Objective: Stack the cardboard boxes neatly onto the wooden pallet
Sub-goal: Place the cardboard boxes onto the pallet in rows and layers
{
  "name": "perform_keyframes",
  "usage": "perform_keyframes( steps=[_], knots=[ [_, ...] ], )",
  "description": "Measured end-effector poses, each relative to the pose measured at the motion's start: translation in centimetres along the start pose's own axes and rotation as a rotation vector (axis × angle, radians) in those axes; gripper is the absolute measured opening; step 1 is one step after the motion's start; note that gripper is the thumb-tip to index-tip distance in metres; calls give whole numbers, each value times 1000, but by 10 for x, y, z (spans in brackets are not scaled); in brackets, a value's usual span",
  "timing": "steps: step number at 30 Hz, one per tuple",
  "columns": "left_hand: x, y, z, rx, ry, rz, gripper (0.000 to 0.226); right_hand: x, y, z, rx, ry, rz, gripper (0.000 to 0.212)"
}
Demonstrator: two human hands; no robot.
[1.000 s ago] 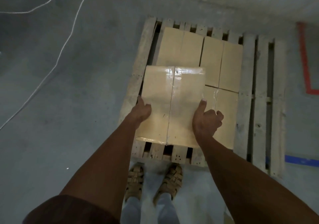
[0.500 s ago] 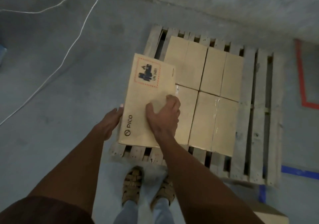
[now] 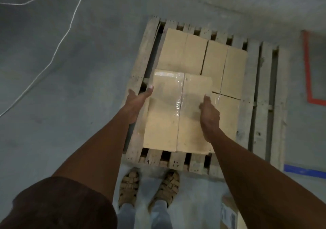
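while both arms reach forward over the near end of the wooden pallet (image 3: 247, 105), a taped cardboard box (image 3: 178, 112) sits between the two hands, lying flat with its taped seam running away from the person. the left hand (image 3: 136, 101) is pressed against the box's left side wall, fingers extended along that wall and the thumb lying at the top edge; whether the fingers hook under the box cannot be told. the right hand (image 3: 210, 116) rests on the right part of the box's top face, fingers loosely bent downward at the right edge, thumb raised; a firm grasp is not evident. the box occupies the near-left position and appears higher than its neighbours, covering whatever is beneath it. two boxes are seen at the far end: the far-left box (image 3: 183, 52) and the far-right box (image 3: 225, 64), touching side by side. the near-right box (image 3: 227, 116) lies just beside the handled one, partly covered by the right hand. bare slats show along the pallet's right side. the pallet stands on a grey concrete floor (image 3: 61, 96). the person's sandalled feet (image 3: 150, 188) stand just short of the pallet's near edge.
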State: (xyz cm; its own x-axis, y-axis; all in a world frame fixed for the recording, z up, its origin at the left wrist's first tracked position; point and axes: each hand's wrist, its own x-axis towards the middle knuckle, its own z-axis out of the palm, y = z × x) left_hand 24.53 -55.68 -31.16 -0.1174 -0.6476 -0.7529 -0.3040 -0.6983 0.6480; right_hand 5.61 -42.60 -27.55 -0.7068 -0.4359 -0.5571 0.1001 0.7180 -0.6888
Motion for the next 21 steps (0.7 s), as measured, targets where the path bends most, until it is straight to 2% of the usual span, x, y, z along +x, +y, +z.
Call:
perform_keyframes(
  steps=[1,3,6,8,10,14,17,19,21],
  knots=[
    [3,6,8,-36,-66,-37,106,6,5,-4,39,28,36,58],
    [4,16,24,-60,-188,-75,95,20,11,-10,99,59,136,76],
    [7,23,46,-46,-205,-16,87,46,20,-8,206,-50,267,106],
    [8,26,54,-73,-162,-16,97,68,35,-6,224,-80,287,116],
    [4,30,57,-83,-90,-14,104,54,15,-13,188,-78,287,122],
    [-15,51,56,-95,47,69,95,28,-22,-38,98,-66,246,117],
    [-34,89,57,-162,118,113,98,26,-38,-54,197,24,162,125],
    [-41,112,59,-177,203,171,97,22,-57,-63,286,127,152,119],
    [-47,122,55,-103,347,216,94,13,-73,-68,403,239,219,108]
  ],
)
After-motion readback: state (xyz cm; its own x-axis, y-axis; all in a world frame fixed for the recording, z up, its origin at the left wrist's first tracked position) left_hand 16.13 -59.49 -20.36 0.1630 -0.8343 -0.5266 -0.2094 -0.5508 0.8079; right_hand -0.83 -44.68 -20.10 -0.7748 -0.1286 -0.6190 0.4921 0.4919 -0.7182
